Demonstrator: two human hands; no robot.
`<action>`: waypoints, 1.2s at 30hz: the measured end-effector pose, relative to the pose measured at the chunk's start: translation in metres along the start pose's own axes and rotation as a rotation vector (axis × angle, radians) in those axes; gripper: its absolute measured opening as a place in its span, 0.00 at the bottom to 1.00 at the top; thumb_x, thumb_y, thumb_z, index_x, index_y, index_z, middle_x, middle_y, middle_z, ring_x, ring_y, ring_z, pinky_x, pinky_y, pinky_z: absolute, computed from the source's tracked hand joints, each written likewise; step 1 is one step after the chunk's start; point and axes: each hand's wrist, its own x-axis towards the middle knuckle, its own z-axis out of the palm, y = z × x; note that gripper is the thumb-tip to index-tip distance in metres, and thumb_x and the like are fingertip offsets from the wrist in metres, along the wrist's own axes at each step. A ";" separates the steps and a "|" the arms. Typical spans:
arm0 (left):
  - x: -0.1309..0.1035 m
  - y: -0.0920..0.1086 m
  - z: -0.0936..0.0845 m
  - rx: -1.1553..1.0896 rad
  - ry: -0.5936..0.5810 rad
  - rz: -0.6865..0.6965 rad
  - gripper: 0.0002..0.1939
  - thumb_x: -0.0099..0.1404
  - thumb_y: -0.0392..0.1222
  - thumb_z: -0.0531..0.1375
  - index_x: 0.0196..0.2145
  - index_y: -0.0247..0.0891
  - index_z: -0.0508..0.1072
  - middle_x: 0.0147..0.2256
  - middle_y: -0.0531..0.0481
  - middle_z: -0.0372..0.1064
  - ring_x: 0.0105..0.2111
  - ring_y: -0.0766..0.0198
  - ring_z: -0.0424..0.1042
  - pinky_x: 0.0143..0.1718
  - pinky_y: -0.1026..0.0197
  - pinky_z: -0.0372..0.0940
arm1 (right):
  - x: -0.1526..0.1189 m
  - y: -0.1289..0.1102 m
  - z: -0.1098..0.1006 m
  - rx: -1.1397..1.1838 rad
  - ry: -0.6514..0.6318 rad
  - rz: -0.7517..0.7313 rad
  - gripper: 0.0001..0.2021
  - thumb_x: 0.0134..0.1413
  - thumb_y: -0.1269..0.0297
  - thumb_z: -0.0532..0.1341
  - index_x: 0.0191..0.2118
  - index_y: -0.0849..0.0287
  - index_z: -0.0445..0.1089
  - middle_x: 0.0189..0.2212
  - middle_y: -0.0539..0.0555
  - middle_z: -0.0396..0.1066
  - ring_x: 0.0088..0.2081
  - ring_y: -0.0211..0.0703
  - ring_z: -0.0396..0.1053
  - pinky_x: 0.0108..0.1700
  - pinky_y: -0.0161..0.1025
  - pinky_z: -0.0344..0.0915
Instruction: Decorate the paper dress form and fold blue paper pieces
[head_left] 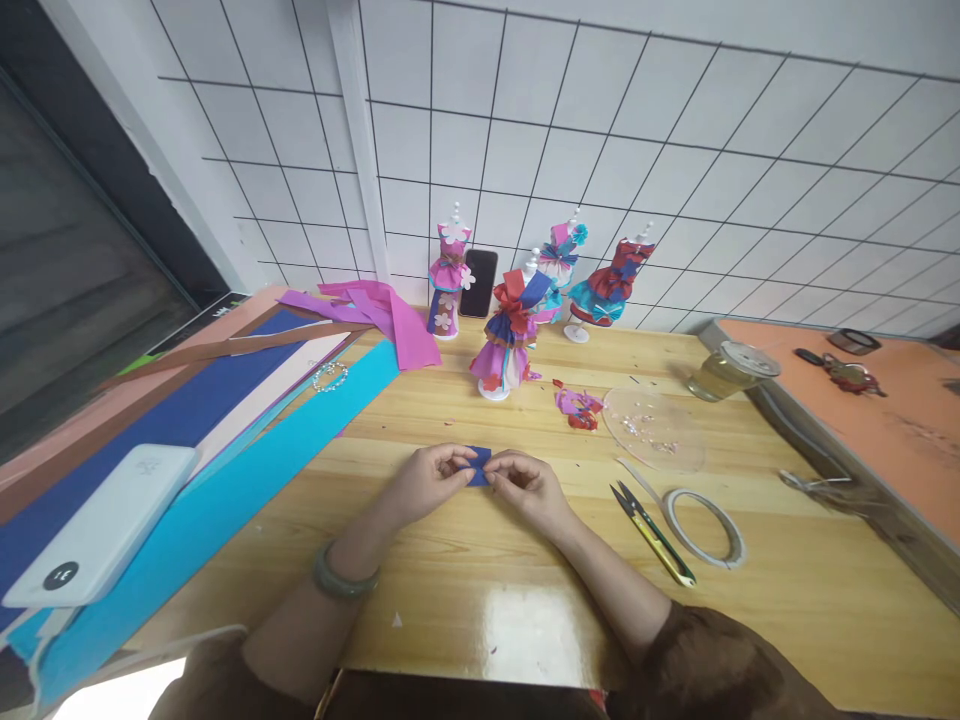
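Note:
Between my two hands is a small piece of dark blue crepe paper [480, 457], just above the middle of the wooden table. My left hand [433, 482] pinches its left side between thumb and fingers. On the other side, my right hand [529, 488] pinches the paper near its middle and right edge. The fingertips nearly meet, and the paper looks gathered between them. Beyond my hands stands a mini dress form [510, 335] in a red, blue and pink paper dress. Yellow-handled thread snips [654, 535] lie right of my right hand.
Colored paper strips [300, 430] and a white power bank [105, 525] cover the left side. Several dressed forms and a phone [478, 283] stand by the tiled wall. Rightward are paper scraps [579, 408], a clear plate [694, 455], a tape roll [739, 550] and a lidded cup [731, 372].

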 end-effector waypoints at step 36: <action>0.002 -0.007 -0.002 -0.067 0.014 0.012 0.16 0.55 0.41 0.56 0.41 0.32 0.68 0.31 0.47 0.71 0.32 0.65 0.69 0.36 0.63 0.63 | -0.001 0.001 0.000 -0.022 0.005 0.009 0.12 0.49 0.60 0.57 0.38 0.59 0.69 0.24 0.52 0.66 0.24 0.36 0.61 0.27 0.34 0.59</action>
